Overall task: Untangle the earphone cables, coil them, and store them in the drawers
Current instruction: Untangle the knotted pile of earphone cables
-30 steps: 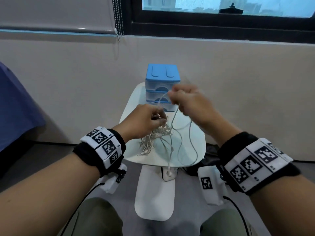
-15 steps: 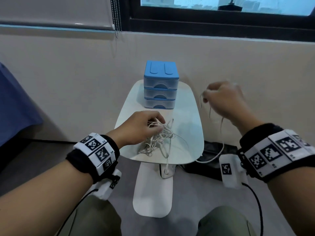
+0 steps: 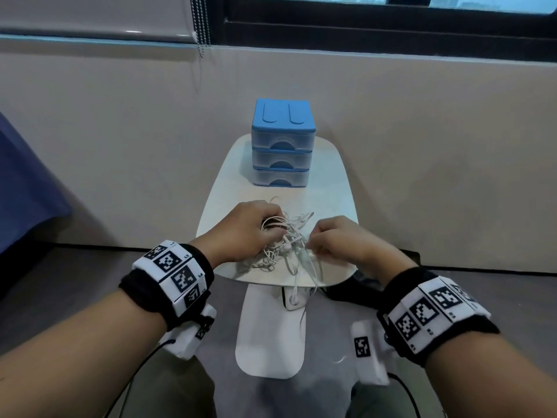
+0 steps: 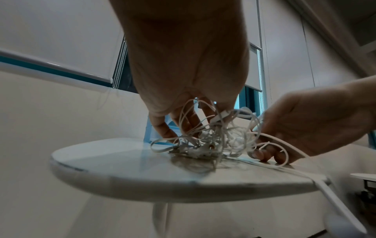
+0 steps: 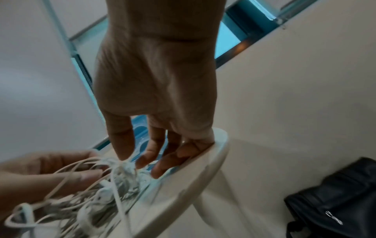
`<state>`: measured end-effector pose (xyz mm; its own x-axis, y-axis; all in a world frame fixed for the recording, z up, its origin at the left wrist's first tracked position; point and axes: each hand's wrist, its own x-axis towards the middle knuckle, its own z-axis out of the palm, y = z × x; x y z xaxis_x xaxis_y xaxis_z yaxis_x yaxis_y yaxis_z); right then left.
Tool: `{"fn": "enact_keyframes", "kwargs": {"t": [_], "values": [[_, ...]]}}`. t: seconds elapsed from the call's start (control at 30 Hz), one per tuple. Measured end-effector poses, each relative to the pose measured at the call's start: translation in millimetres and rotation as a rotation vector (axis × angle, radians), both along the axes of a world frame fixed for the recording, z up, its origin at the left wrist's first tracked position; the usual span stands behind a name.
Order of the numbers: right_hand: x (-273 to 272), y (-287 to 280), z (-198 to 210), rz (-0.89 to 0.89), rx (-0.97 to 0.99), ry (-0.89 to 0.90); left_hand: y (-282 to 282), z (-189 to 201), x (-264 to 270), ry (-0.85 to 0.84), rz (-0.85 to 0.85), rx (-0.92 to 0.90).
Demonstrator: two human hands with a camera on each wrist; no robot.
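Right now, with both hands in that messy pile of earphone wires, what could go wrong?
1. The left hand and right hand both grip the tangled earphone cables; pulling apart hard could tighten the knots instead of loosening them.
2. One cable end already hangs over the near edge of the small white table; it could snag there or drag the pile off.
3. The drawer unit has all its drawers shut, so nothing can be stored yet.

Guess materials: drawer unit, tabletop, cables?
Drawer unit: plastic, likely; matte blue top, translucent frosted drawer fronts.
Tabletop: smooth white with a soft sheen; possibly coated wood or plastic, can't tell.
Earphone cables: thin white rubbery sheath, limp tangled loops.
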<state>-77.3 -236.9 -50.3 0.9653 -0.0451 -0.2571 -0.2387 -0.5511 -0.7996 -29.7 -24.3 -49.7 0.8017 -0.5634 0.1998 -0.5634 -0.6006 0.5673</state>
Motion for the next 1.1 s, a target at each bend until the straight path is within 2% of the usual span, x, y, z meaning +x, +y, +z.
{"fn": "enact_keyframes", "kwargs": {"t": [0.07, 0.1, 0.27, 0.4, 0.5, 0.57, 0.67, 0.73, 0.9, 1.1], "values": [[-3, -2, -1, -0.016, 0.235, 0.038, 1, -1, 0, 0.013, 0.008, -0.006], [-5, -3, 1, 0.009, 0.281, 0.047, 0, -1, 0, 0.017, 0.013, -0.008], [-8, -6, 3, 0.152, 0.206, 0.093, -4, 3, -2, 0.027, 0.041, -0.006], [-5, -8, 1, 0.129, 0.168, 0.105, -6, 7, -5, 0.084, 0.031, 0.039], [-5, -8, 1, 0.110, 0.223, 0.106, -4, 9, -7, 0.195, 0.012, -0.062], [-5, -8, 0, 0.119, 0.255, 0.092, -3, 12, -6, 0.200, 0.043, -0.101], [-6, -10, -1, 0.114, 0.291, 0.081, -4, 16, -7, 0.186, 0.085, -0.072], [-6, -11, -2, 0.101, 0.301, 0.079, -6, 19, -9, 0.132, 0.071, 0.012], [-6, -6, -2, 0.102, 0.236, 0.057, -19, 20, -16, -0.001, 0.002, 0.176], [-8, -3, -1, 0.035, 0.198, 0.050, -32, 22, -14, -0.117, -0.023, 0.286]]}}
